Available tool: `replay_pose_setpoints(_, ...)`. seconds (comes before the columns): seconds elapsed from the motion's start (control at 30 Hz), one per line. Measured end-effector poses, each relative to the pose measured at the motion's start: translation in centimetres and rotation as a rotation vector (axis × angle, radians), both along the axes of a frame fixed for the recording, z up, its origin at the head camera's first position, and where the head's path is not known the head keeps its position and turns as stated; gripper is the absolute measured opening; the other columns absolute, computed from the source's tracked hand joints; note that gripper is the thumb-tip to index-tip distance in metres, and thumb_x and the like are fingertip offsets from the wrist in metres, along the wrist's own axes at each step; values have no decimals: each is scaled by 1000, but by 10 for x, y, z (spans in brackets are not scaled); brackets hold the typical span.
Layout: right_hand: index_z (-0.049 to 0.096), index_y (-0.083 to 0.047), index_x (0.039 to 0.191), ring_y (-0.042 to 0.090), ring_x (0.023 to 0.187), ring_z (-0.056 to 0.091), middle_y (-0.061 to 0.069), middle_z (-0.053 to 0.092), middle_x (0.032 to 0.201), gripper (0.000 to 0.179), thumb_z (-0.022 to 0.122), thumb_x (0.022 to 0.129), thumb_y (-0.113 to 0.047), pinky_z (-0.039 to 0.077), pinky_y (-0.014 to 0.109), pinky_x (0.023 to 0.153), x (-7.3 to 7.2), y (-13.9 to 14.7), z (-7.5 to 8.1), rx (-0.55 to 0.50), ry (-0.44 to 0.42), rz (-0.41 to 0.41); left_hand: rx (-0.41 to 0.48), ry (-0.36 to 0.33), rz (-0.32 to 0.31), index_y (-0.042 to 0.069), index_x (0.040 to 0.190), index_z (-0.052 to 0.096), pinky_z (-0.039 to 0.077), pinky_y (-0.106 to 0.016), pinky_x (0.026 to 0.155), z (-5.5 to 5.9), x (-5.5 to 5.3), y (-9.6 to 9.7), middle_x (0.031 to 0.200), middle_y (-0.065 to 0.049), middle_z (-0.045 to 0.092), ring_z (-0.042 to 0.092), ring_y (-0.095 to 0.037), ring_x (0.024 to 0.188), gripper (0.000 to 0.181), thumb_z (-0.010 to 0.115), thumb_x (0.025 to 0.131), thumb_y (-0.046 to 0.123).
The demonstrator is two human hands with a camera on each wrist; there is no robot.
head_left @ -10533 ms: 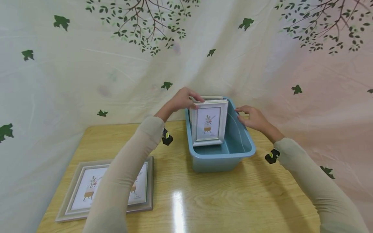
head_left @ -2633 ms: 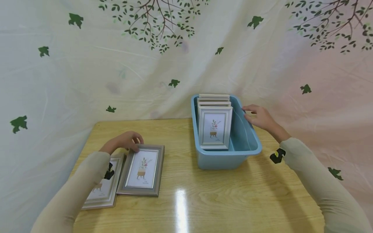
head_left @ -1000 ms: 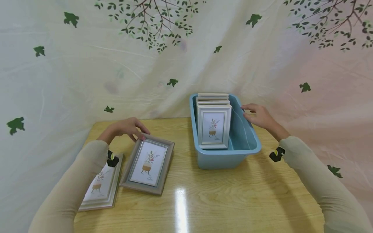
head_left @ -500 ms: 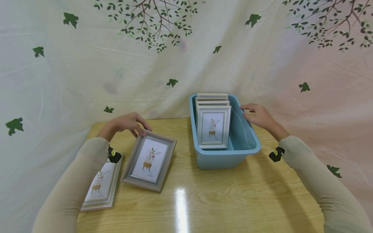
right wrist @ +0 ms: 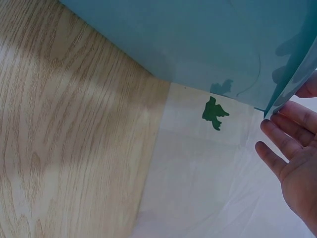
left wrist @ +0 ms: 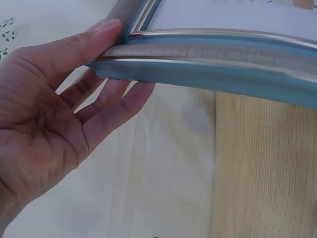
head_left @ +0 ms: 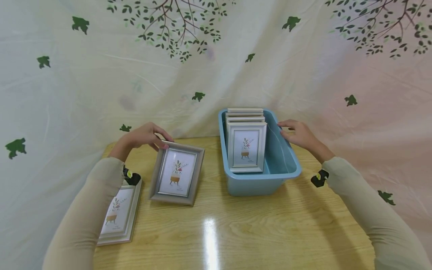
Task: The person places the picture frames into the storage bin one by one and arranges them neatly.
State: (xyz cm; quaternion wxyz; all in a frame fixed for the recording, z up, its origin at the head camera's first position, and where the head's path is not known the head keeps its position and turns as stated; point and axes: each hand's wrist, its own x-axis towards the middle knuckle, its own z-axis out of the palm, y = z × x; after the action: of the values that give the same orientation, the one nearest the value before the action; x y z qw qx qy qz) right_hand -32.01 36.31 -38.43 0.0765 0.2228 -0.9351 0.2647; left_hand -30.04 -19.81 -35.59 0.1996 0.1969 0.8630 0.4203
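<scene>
My left hand (head_left: 145, 137) pinches the top left corner of a grey-brown picture frame (head_left: 154, 183), holding it tilted up, its plant print facing me. In the left wrist view the thumb lies on the front of the frame moulding (left wrist: 208, 52), with fingers behind and under the edge. My right hand (head_left: 300, 135) is at the right rim of a light blue plastic bin (head_left: 263, 178). The right wrist view has its fingers (right wrist: 280, 139) below the bin's lip and the thumb on the other side. Several pale frames (head_left: 230, 150) stand in a row inside the bin's left half.
Flat on the wooden table (head_left: 243, 232) at the left lie stacked silver-white picture frames (head_left: 118, 221), partly under my left sleeve (head_left: 84, 210). A white curtain (head_left: 152, 82) with leaf prints hangs behind the table's far edge.
My left hand has gone from setting frames in the bin to the stack at left. It has taken the grey-brown frame, raised its top and moved it back. The right hand stays at the rim.
</scene>
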Motion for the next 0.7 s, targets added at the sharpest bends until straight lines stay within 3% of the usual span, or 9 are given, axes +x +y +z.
replay_pose_setpoints(0.37,59,7,136,49,128,54,31,58,139,41,60,100,-12,45,68,105,0,0,1,-22,-12,16,72,82,130,-4,119,72,64,-44,83,7,3,-1,127,-23,68,72,-14,92,33,77,90,11)
replay_pose_setpoints(0.5,58,7,137,49,128,54,31,57,140,41,60,100,-11,45,68,105,-1,0,2,-25,-11,19,141,99,224,-4,121,72,64,-43,83,13,5,0,132,-20,66,73,-12,90,35,78,89,10)
replay_pose_setpoints(0.7,58,6,138,49,130,53,30,56,142,42,61,100,-13,46,68,104,-1,3,2,-12,-4,25,221,138,325,-2,122,72,64,-36,78,26,7,1,114,-4,74,73,-11,86,35,77,90,11)
